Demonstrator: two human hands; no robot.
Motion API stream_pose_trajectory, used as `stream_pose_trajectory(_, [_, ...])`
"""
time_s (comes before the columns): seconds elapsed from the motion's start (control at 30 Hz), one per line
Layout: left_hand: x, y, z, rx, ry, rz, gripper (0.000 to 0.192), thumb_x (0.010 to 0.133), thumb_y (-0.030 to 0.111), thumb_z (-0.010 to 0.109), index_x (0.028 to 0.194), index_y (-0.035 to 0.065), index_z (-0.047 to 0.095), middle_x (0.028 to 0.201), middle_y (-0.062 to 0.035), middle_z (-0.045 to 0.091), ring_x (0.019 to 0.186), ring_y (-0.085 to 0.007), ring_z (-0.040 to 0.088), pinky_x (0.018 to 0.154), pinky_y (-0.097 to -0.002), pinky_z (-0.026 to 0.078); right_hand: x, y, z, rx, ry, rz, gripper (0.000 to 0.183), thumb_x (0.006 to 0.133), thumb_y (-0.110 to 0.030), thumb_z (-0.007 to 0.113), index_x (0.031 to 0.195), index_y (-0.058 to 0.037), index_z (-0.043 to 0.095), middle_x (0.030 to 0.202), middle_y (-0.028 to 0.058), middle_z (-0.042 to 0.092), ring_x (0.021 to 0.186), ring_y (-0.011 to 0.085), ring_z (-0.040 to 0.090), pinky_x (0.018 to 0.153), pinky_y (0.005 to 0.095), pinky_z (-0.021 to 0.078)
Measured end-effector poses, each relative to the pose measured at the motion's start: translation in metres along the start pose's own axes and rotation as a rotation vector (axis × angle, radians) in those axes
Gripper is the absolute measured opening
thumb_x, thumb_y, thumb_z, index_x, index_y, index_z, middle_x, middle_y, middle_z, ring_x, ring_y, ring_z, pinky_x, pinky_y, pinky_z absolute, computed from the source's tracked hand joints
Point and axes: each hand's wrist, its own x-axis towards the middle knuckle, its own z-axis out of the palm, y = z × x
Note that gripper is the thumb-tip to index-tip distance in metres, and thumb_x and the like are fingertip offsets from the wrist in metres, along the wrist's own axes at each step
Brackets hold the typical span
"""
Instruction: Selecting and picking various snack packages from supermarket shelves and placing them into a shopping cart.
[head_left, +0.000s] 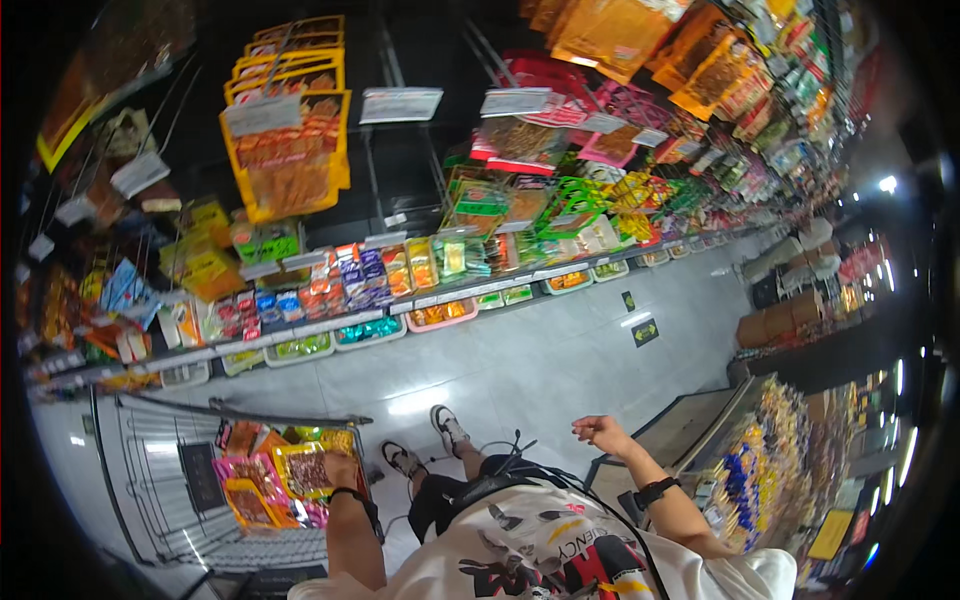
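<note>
My left hand (341, 469) is over the wire shopping cart (154, 480) at the lower left, gripping the right side of a yellow-edged snack bag (302, 469). Its fingertips are hard to make out. Under and around that bag lie a pink snack bag (247, 471), an orange-yellow snack bag (250, 504) and several other packets. On the other side of my body, my right hand (602, 435) hangs in the air above the floor. It holds nothing, and its fingers are loosely bent.
A long shelf (480, 285) of packaged snacks crosses ahead, with yellow bags (289, 150) on hooks above it. Below its edge sit plastic bins, one holding teal-wrapped goods (369, 330). To the right stand a display stand (694, 420) and cardboard boxes (780, 319). Grey tiled floor (525, 352) lies between.
</note>
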Motion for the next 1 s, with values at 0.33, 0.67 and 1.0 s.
stream_pose_trajectory(0.33, [0.014,-0.026,-0.024,0.014,0.103,0.107,0.009,0.071,0.001,0.068,0.073,0.0058,0.06,0.068,-0.0116,0.063,0.062,-0.0266,0.064,0.057,-0.0403,0.052,-0.005,-0.017,0.031,-0.425,-0.032,-0.123,0.031,0.09,-0.025,0.062,0.113,-0.0055,0.065,0.104,0.0081,0.07,0.09,0.02,0.066,0.084,0.0329,0.0502])
stream_pose_trajectory(0.67, [-0.106,0.052,-0.152,-0.261,0.499,0.489,0.01,0.08,0.002,0.056,0.088,0.0025,0.051,0.078,-0.0137,0.058,0.075,-0.0306,0.057,0.072,-0.0396,0.046,0.108,-0.059,-0.013,-0.08,-0.14,-0.259,0.031,0.091,-0.021,0.06,0.117,-0.0044,0.063,0.106,0.0092,0.068,0.097,0.018,0.062,0.087,0.0311,0.0484])
stream_pose_trajectory(1.0, [-0.345,0.365,-0.199,-0.024,0.08,1.357,0.011,0.083,0.001,0.059,0.092,0.0036,0.055,0.119,-0.0136,0.061,0.111,-0.0333,0.057,0.095,-0.0401,0.045,0.052,-0.205,0.012,0.78,-1.1,-0.151,0.053,0.097,-0.035,0.052,0.138,-0.0036,0.042,0.132,0.0137,0.053,0.114,0.0251,0.058,0.095,0.0381,0.0476])
